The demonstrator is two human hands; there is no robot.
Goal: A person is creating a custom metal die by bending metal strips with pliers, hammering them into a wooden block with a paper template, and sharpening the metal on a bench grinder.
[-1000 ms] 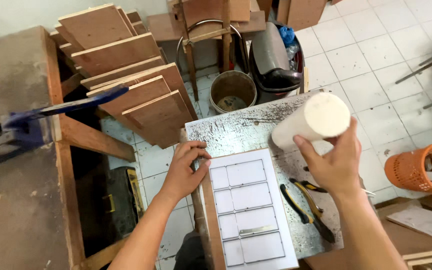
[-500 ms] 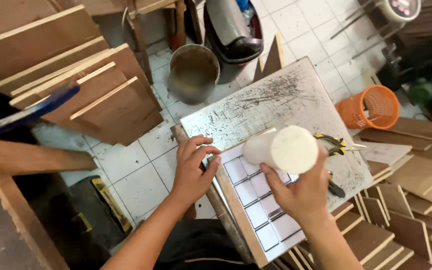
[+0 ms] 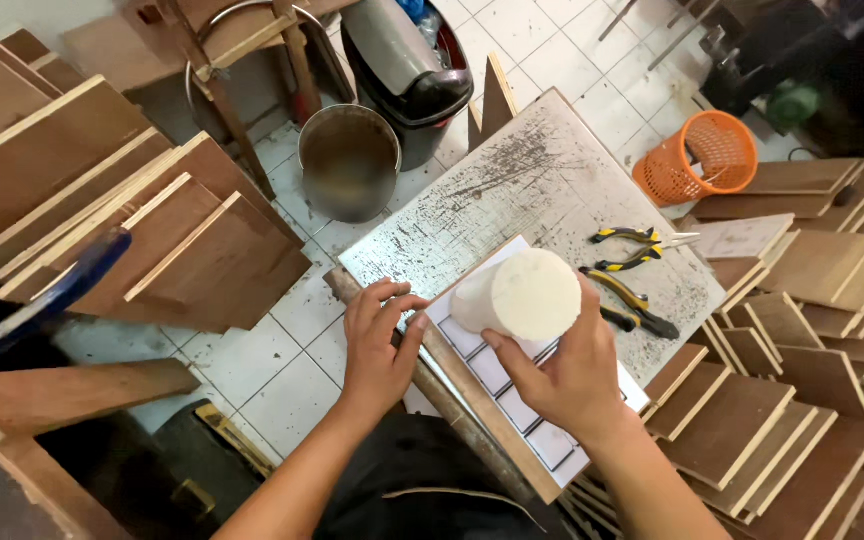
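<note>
The right hand (image 3: 577, 375) is closed around a cream-white cylinder (image 3: 517, 295), holding it just above the white gridded panel (image 3: 512, 400) that lies on the speckled bench (image 3: 542, 170). The left hand (image 3: 377, 345) lies flat, fingers spread, pressing the wooden strip (image 3: 472, 400) along the panel's near edge. The step looks like steadying the panel while bringing the cylinder to it; lowering it calls for a level, controlled touch. The cylinder's long axis tilts, its round end facing up toward the camera; the panel runs diagonally.

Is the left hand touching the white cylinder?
Apart. The head view shows the left hand on the panel edge; only the right hand holds the cylinder.
</note>
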